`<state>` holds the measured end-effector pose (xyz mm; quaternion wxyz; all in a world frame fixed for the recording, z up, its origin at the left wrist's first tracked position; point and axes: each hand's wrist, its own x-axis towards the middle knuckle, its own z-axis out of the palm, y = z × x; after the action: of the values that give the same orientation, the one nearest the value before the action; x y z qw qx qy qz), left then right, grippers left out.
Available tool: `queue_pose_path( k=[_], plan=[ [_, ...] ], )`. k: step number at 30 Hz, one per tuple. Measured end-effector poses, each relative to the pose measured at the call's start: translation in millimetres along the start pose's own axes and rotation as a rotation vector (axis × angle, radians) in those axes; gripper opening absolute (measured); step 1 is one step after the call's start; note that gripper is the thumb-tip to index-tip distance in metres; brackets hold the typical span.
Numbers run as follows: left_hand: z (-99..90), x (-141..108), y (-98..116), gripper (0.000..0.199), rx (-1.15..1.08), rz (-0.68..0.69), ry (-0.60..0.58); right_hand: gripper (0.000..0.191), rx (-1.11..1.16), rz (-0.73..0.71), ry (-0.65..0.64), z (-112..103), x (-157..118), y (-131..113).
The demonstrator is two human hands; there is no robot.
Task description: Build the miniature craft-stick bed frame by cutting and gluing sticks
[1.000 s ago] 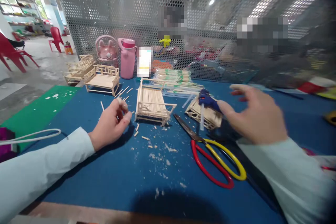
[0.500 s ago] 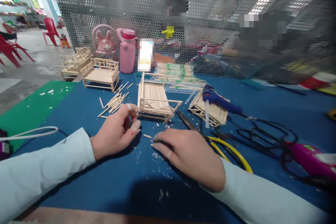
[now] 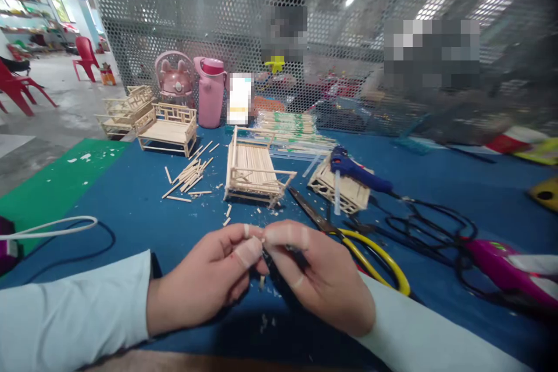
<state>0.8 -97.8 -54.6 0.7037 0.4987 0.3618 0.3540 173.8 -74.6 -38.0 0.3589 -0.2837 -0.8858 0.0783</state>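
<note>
My left hand (image 3: pixel 213 270) and my right hand (image 3: pixel 320 267) meet at the fingertips over the near part of the blue mat. Both are closed in a pinch, and pale bands wrap some of their fingers. Whatever lies between the fingertips is too small and covered to name. Just below them a short bit of wooden stick (image 3: pixel 262 282) shows; whether it is held or lies on the mat I cannot tell. Beyond the hands stands a miniature bench of thin wooden sticks (image 3: pixel 255 165). Left of it lies a loose pile of cut sticks (image 3: pixel 192 174).
Yellow-handled scissors (image 3: pixel 320 218) lie beside my right hand. A blue glue gun (image 3: pixel 360 171) rests on another stick piece (image 3: pixel 322 183), its cable trailing right. Finished miniature benches (image 3: pixel 168 125), a pink bottle (image 3: pixel 211 96) and bagged sticks (image 3: pixel 285 122) stand along the mesh screen (image 3: pixel 131 17).
My left hand has drawn back from the bench's near left corner towards me. My right hand's fingers now meet it, and both sets of fingertips are pinched together.
</note>
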Motion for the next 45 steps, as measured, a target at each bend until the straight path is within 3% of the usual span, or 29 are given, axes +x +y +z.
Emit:
queue_pose_path(
  k=[4,10,15,21,25,34,41,45],
  plan=[
    [2.0,1,-2,0.046,-0.014,0.002,0.049,0.028,-0.072,0.049,0.074,-1,-1,-1],
    [-1.3,5,2,0.049,0.014,-0.024,0.057,0.015,0.069,0.145,0.086,-8,5,-1],
    [-1.5,3,1,0.052,0.037,-0.001,0.007,0.010,0.120,0.074,0.120,-6,4,-1],
    [-5.4,7,-1,0.049,0.091,0.041,0.153,0.014,0.085,0.046,0.052,-3,5,8],
    [-6.5,9,2,0.045,0.138,0.042,0.215,0.010,0.006,0.021,0.114,0,7,15],
    [-5.6,9,4,0.035,0.215,0.095,0.181,0.004,-0.104,-0.063,0.125,-2,10,14],
    [-4.9,13,7,0.033,0.285,0.188,0.109,0.005,0.132,0.177,0.024,-13,14,13],
    [-5.3,15,7,0.032,0.280,0.174,0.059,0.008,0.166,0.084,0.024,-17,16,10]
  ],
)
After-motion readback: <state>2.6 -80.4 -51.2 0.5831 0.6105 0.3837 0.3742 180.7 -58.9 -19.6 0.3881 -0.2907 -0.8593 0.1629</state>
